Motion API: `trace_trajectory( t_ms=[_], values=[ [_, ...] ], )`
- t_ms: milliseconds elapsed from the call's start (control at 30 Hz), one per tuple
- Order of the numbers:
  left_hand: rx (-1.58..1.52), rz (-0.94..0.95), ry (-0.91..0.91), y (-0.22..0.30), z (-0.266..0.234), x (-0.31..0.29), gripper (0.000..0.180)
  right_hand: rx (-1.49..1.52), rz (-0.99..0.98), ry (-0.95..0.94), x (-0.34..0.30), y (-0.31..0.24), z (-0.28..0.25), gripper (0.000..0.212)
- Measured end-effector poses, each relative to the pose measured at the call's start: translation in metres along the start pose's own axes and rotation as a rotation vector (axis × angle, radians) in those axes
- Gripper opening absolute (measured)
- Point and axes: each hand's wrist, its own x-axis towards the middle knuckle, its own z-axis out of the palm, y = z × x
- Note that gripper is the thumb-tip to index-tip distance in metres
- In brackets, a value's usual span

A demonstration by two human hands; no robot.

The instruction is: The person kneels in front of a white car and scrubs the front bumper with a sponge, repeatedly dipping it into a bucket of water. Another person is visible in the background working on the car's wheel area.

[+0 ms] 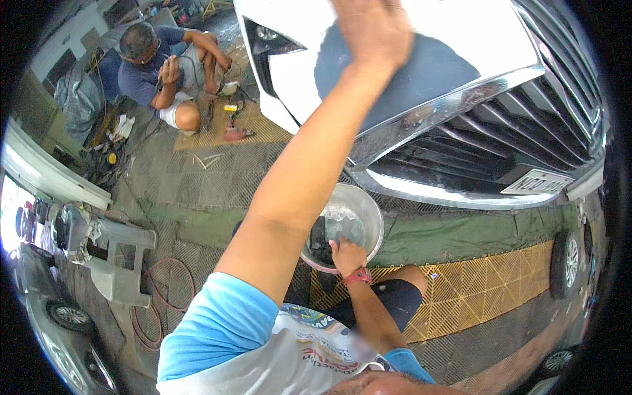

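My left arm stretches up to the white front of a car (461,33). My left hand (375,33) lies over a dull grey patch (428,72) on that panel. It is smeared by motion and its fingertips run out of the frame, so anything under it is hidden. Lower down, my right hand (349,257), with a red watch (357,276) on the wrist, is closed at the near rim of a round metal basin (377,224). Its fingers are partly hidden inside. Cloudy water (345,227) and a dark block (318,232) show in the basin.
A co-worker (151,72) crouches at the far left, near a red power drill (237,131). A grey plastic stool (122,266) and a coiled red hose (155,309) are on the left. The car's chrome grille (487,138) spans the right; a wheel (566,263) stands beyond.
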Motion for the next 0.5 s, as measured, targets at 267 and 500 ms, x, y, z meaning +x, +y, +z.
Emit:
trace_trajectory(
  t_ms=[267, 500],
  values=[
    [-0.585, -0.561, -0.483, -0.056, -0.038, -0.152, 0.075, -0.026, -0.031, -0.038, -0.001, -0.003, -0.002, 0.047],
    [-0.640, -0.483, -0.600, -0.059, -0.067, -0.205, 0.073, -0.035, -0.009, -0.012, 0.001, 0.002, 0.001, 0.053]
  ],
)
